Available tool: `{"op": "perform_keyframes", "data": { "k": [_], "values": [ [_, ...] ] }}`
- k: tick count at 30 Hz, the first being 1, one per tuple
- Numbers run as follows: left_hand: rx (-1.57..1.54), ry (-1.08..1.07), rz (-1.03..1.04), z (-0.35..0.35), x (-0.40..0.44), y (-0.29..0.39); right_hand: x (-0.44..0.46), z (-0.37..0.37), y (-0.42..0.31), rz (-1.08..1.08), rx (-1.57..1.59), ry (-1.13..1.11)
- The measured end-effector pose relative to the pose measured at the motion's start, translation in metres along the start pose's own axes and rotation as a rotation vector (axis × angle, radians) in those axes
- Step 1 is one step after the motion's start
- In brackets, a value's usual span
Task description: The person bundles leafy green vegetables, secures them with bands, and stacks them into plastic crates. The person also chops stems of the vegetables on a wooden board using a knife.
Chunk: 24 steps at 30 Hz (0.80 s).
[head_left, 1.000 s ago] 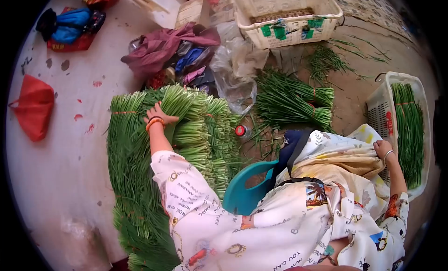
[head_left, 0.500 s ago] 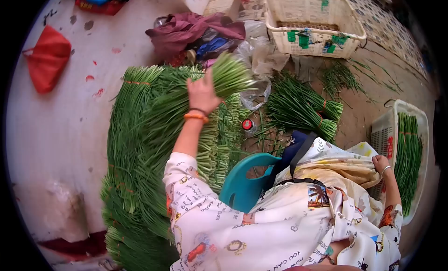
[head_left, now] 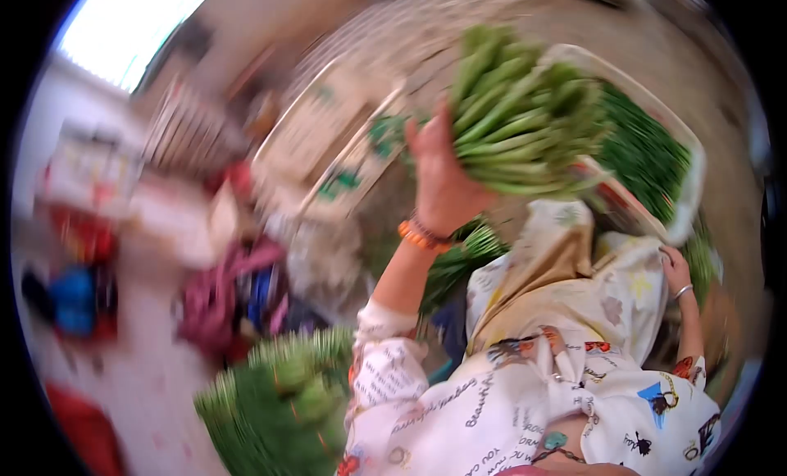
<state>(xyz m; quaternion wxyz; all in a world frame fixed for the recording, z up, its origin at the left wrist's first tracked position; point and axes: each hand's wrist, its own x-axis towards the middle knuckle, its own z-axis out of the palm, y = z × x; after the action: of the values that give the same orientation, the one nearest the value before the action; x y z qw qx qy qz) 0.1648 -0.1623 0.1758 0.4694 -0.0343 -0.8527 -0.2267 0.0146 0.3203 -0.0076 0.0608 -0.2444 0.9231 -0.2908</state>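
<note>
Pale-green stalk bunch (head_left: 529, 123), fanned, held in L fingers (head_left: 443, 130); R fingers (head_left: 669, 263): grip unclear

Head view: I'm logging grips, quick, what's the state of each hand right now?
Left hand: closed, holding a green bunch.
Right hand: at the edge of the cloth; grip cannot be told.

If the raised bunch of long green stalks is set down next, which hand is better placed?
Left, most likely: the left hand grips the green bunch, which overlaps the stalk-filled white plastic basket in this view. The right hand is low beside the pale patterned cloth, away from the bunch.
</note>
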Motion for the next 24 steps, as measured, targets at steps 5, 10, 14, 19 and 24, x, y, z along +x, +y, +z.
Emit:
{"op": "perform_keyframes", "data": {
  "k": [5,10,14,19,24],
  "values": [
    [-0.356,-0.132,0.047,0.098,0.023,-0.001,-0.186,-0.016,-0.025,0.592,0.189,0.626],
    [-0.485,-0.453,0.250,0.176,0.041,0.038,-0.294,0.036,-0.092,0.936,-0.093,0.971],
    [-0.512,-0.649,0.555,0.214,0.038,0.109,-0.304,0.046,-0.139,1.022,-0.175,1.083],
    [-0.508,-0.761,0.896,0.248,0.081,0.203,-0.262,-0.026,-0.141,1.107,-0.130,1.013],
    [-0.403,-0.984,0.993,0.305,0.032,0.296,-0.239,-0.052,-0.061,1.273,-0.184,0.853]
  ]
}}
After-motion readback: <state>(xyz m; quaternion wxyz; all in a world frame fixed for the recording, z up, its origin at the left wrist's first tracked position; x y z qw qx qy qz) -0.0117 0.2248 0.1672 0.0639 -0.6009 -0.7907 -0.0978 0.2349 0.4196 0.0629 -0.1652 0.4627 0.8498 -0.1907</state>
